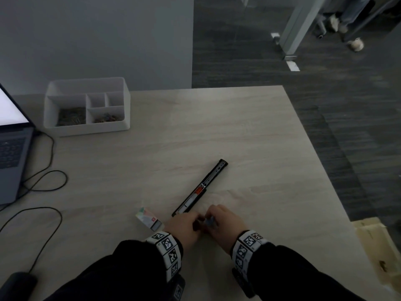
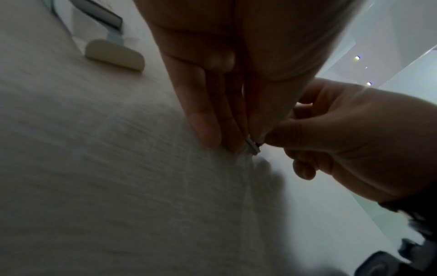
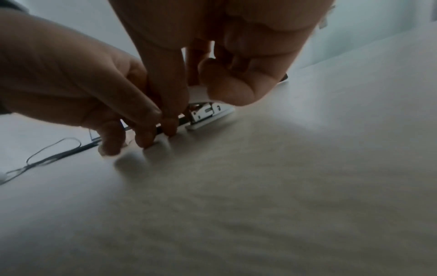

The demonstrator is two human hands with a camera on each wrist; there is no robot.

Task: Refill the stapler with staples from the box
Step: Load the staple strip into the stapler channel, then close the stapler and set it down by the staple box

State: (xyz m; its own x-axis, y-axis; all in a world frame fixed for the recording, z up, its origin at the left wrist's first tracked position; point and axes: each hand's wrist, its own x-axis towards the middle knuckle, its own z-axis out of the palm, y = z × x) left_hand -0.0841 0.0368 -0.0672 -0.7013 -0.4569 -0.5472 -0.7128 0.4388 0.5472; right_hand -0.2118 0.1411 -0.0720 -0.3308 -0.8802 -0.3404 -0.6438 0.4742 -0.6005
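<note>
The black stapler (image 1: 200, 187) lies opened out flat on the table, running diagonally away from me, and its metal near end (image 3: 205, 113) shows just beyond my fingers. The small staple box (image 1: 149, 220) lies left of my hands with its end open. My left hand (image 1: 191, 223) and right hand (image 1: 214, 219) meet just below the stapler's near end. Together they pinch a short strip of staples (image 2: 252, 147) held just above the tabletop. In the left wrist view my left fingertips (image 2: 208, 134) point down at the table, and the right hand (image 2: 343, 142) curls in from the right.
A white desk organizer (image 1: 86, 129) with clips in its compartments stands at the back left. An open laptop (image 1: 13, 153) sits at the left edge, with black cables (image 1: 43, 183) looping beside it. The table's right edge (image 1: 321, 161) drops to dark floor.
</note>
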